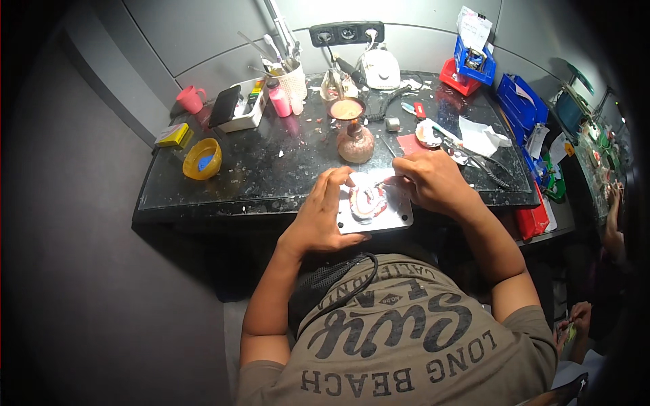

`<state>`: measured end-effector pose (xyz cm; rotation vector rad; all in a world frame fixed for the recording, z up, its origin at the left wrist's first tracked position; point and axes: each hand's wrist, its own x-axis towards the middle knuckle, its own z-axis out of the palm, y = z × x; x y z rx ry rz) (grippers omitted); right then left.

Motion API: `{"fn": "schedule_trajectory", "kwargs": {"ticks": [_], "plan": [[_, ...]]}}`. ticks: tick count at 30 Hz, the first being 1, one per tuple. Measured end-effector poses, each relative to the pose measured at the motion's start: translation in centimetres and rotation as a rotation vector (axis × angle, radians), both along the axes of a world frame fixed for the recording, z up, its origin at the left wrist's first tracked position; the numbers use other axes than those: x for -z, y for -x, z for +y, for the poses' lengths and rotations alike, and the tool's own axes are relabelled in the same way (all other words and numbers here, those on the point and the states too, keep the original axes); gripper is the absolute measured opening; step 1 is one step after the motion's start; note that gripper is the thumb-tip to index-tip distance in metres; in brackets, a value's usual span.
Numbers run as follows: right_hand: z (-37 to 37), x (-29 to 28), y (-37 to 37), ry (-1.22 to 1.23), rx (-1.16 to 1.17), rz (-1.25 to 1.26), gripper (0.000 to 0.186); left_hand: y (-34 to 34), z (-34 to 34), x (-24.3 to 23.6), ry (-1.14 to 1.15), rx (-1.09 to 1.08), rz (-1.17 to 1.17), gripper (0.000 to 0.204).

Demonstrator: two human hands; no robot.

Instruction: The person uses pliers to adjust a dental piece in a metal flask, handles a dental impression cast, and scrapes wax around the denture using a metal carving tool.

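At the front edge of the bench, a pale dental model (367,203) with reddish wax along its arch sits on a shiny metal plate (349,224). My left hand (318,211) is closed around the plate's left side, fingers over the far edge and thumb at the near edge. At the far right corner, my right hand (433,181) is curled in a pinch close to the model. What its fingers hold is hidden by the hand and the glare. Just beyond the plate stands a round spirit burner (355,146), with a small pan (347,109) of pinkish wax above it.
A yellow bowl (202,160) with blue material stands at left, near a yellow box (172,135) and a pink mug (191,99). A pink bottle (278,99) and a tool holder (292,82) stand behind. Cables (491,169) and crumpled paper (482,137) lie right. Another person's hands (574,323) show at lower right.
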<state>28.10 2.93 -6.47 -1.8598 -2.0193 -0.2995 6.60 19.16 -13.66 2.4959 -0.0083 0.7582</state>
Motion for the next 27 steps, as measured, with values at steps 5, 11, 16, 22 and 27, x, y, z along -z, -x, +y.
{"fn": "schedule_trajectory", "kwargs": {"ticks": [5, 11, 16, 22, 27], "plan": [[-0.2, 1.1, 0.5, -0.114, 0.032, 0.055, 0.023, 0.1, -0.1, 0.1, -0.007, -0.009, 0.040, 0.109], [-0.1, 1.3, 0.3, -0.138, 0.006, 0.093, 0.024, 0.0, -0.1, 0.1, -0.037, -0.012, 0.027, 0.111], [0.4, 1.2, 0.2, -0.142, 0.009, 0.092, 0.024, 0.1, -0.2, 0.0, 0.020, -0.026, 0.043, 0.109], [0.5, 1.2, -0.2, -0.167, -0.024, 0.059, 0.023, 0.0, -0.2, 0.0, 0.008, -0.030, 0.041, 0.104], [1.1, 1.9, 0.5, -0.178, 0.082, -0.028, 0.025, 0.1, -0.1, -0.1, -0.003, -0.032, 0.014, 0.103]]}}
